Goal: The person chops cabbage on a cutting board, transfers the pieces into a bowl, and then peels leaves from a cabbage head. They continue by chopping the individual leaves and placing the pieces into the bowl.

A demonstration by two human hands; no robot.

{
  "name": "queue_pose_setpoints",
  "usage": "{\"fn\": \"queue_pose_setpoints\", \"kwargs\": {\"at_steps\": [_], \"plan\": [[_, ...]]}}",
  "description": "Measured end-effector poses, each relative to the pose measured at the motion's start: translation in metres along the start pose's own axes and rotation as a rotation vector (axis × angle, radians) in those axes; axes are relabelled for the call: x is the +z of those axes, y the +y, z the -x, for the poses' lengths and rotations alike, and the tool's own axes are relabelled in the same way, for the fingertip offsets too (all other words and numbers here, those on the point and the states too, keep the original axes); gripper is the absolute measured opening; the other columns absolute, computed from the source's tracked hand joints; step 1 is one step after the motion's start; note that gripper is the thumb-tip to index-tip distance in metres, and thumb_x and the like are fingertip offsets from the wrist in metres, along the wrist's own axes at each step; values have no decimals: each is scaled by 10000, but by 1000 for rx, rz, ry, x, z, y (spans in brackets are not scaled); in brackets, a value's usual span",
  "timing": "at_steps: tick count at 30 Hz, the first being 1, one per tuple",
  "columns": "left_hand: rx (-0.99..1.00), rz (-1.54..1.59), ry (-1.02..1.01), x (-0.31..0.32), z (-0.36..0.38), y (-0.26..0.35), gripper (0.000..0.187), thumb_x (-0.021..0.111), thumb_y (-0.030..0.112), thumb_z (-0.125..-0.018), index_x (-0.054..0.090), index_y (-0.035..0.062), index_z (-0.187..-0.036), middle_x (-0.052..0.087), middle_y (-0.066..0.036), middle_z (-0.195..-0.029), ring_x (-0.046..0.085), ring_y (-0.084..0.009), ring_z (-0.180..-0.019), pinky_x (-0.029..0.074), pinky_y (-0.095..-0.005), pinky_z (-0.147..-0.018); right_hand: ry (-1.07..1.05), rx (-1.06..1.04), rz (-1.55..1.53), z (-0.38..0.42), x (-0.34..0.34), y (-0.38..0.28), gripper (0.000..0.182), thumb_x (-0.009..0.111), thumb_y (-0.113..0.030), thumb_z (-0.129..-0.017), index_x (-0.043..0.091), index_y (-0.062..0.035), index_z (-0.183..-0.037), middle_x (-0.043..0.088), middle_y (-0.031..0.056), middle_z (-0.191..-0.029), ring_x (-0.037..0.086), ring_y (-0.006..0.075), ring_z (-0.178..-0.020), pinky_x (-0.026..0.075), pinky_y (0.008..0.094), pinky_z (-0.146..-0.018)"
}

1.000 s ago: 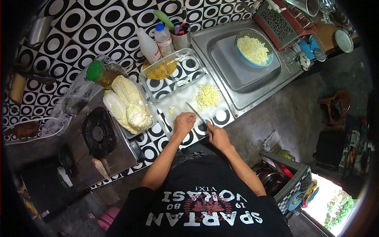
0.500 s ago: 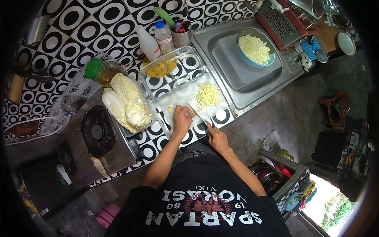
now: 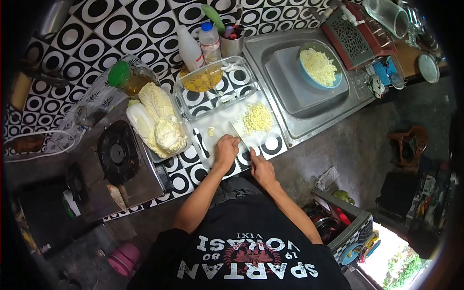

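Note:
My right hand (image 3: 262, 170) is wrapped round the handle of a kitchen knife (image 3: 239, 136), whose blade slants across a whitish cutting board (image 3: 220, 124). Close to the blade's left side, my left hand (image 3: 227, 151) has its fingers curled down on the board; whatever lies under them is hidden. Finely chopped pale yellow cabbage (image 3: 257, 117) is heaped on the board, right of the blade. A small pale scrap (image 3: 211, 131) lies apart, above my left hand.
Left of the board, a tray holds cabbages (image 3: 155, 118) beside a gas stove (image 3: 116, 154). Behind stands a clear plastic container (image 3: 186, 115), with bottles (image 3: 209, 44) at its back. On the right, a bowl of chopped cabbage (image 3: 319, 67) sits at the sink (image 3: 290, 126).
The whole view has shifted slightly. My left hand has slid a little toward the board's near edge. The knife is still in my right hand, beside the chopped heap.

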State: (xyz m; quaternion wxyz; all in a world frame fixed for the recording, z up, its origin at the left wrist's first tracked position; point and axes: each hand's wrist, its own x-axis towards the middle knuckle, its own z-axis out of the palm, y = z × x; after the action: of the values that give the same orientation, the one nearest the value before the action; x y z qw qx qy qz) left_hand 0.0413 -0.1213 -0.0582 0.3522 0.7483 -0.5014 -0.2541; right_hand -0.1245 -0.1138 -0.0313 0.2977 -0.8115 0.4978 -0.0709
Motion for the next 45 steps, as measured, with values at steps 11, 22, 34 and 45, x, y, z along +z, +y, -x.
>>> {"fn": "queue_pose_setpoints", "kwargs": {"at_steps": [11, 22, 34, 45], "plan": [[-53, 50, 47, 0, 4, 8, 84, 584, 28, -748, 655, 16, -791, 577, -151, -823, 560, -329, -781, 446, -398, -711, -69, -50, -10, -17, -18, -7, 535, 533, -37, -771, 408, -98, -1288, 564, 202, -739, 575, 392, -652, 468, 480, -602], [-13, -59, 134, 10, 13, 14, 164, 587, 20, -694, 669, 6, -836, 561, -140, -828, 509, -325, -819, 421, -395, -745, -74, -124, 15, -58, -4, -10, 602, 545, -42, -736, 391, -119, -1313, 565, 203, -768, 585, 380, -668, 471, 466, -592], [-115, -57, 378, 26, 15, 18, 173, 595, -46, -644, 674, 15, -784, 580, -122, -803, 529, -296, -795, 434, -371, -705, -216, -257, 16, -35, -27, 25, 567, 534, -51, -770, 379, -101, -1312, 567, 226, -826, 584, 407, -679, 474, 478, -625], [-273, 134, 418, 27, 15, 13, 152, 688, 27, -688, 548, 26, -748, 604, -117, -701, 593, -245, -608, 460, -333, -563, -316, -336, 49, -56, -47, 22, 637, 564, -6, -701, 373, -50, -1308, 567, 238, -748, 584, 403, -706, 469, 475, -643]]}}
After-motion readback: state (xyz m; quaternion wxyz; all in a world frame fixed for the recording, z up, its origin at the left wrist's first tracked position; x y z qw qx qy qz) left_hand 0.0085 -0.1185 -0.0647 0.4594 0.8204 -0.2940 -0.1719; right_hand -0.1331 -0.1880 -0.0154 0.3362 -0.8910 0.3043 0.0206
